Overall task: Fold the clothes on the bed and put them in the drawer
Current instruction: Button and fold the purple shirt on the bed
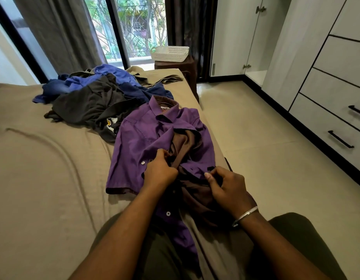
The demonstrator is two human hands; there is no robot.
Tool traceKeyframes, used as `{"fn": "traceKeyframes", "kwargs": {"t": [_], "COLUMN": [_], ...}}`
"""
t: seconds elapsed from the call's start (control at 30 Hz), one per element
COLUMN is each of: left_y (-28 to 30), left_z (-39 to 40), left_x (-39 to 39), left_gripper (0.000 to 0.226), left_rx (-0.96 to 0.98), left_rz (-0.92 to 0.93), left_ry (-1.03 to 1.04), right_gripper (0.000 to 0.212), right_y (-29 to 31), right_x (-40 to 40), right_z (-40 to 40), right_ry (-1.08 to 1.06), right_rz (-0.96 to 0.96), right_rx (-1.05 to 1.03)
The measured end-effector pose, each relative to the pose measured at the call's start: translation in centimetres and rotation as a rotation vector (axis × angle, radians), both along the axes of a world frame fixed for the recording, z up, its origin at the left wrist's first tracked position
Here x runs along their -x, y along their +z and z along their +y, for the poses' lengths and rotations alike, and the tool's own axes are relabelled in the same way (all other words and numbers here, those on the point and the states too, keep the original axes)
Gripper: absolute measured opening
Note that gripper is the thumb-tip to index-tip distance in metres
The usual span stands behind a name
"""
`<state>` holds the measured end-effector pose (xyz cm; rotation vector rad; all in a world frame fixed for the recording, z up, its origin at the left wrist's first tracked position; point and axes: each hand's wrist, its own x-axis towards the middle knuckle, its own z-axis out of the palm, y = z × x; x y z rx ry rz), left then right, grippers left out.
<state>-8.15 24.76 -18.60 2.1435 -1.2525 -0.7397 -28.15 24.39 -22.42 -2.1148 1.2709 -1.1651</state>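
Observation:
A purple button shirt [142,136] with a brown lining lies face up near the right edge of the bed [43,178], collar pointing away from me. My left hand [159,172] grips the left front placket beside a white button. My right hand [227,186] pinches the right front edge of the same shirt, a thin bangle on its wrist. Behind the shirt sits a heap of unfolded clothes [98,93], blue and dark grey. The drawers [336,122] with black handles are in the wardrobe on the right, all closed.
A white perforated basket [171,54] sits on a brown stool by the window at the bed's far end. A strip of tiled floor [256,138] runs between bed and wardrobe. One tall wardrobe door [231,37] stands ajar at the back.

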Motion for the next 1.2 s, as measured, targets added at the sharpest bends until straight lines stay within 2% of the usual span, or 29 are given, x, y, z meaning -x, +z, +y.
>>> {"fn": "traceKeyframes", "kwargs": {"t": [0.1,0.17,0.23,0.3,0.4,0.47,0.53,0.6,0.67,0.73,0.8,0.9,1.0,1.07,1.2], "left_y": [0.1,0.1,-0.3,-1.0,-1.7,-1.8,-1.2,-0.4,0.8,1.7,1.8,1.1,1.7,2.3,3.0], "left_z": [0.0,-0.1,-0.4,-0.9,-0.9,-0.7,-0.5,-0.4,-0.2,0.0,0.2,-0.1,-0.9,-1.3,-1.9], "left_x": [0.2,0.2,0.2,0.1,0.1,0.2,0.6,1.1,2.0,3.2,4.0,4.1,3.7,3.2,2.1], "left_gripper": [0.038,0.028,0.021,0.025,0.031,0.037,0.038,0.022,0.036,0.052,0.050,0.025,0.007,0.018,0.032], "left_rx": [0.060,0.057,0.008,-0.068,-0.125,-0.081,0.004,0.109,0.116,-0.035,-0.158,-0.129,-0.013,0.139,0.364], "left_rz": [-0.111,-0.174,-0.249,-0.294,-0.386,-0.420,-0.399,-0.271,0.032,0.465,0.720,0.688,0.792,0.827,0.748], "left_ry": [-0.029,-0.050,-0.093,-0.116,-0.134,-0.124,-0.080,-0.050,-0.056,-0.083,-0.112,-0.141,-0.006,0.086,0.127], "right_gripper": [0.012,0.018,0.017,0.013,0.023,0.025,0.024,0.023,0.023,0.021,0.017,0.019,0.018,0.023,0.031], "right_y": [0.3,-0.1,-0.3,-0.1,1.1,1.7,1.9,1.7,1.7,2.0,2.3,2.5,2.5,2.7,3.2], "right_x": [0.6,1.1,1.3,1.2,1.1,1.1,1.2,1.3,1.4,1.4,1.0,0.6,0.6,0.7,0.9], "right_z": [0.4,0.4,0.3,0.4,1.0,1.2,1.1,0.8,0.5,0.6,1.0,1.7,2.1,2.2,2.6], "right_ry": [0.023,-0.001,-0.052,-0.090,-0.085,-0.033,0.024,0.008,-0.034,-0.011,0.061,0.143,0.159,0.156,0.183], "right_rz": [0.065,0.150,0.196,0.118,-0.001,-0.022,0.011,0.097,0.139,0.153,0.173,0.253,0.304,0.335,0.484], "right_rx": [-0.072,-0.146,-0.073,0.088,0.302,0.337,0.276,0.229,0.217,0.223,0.226,0.196,0.100,-0.009,-0.142]}}
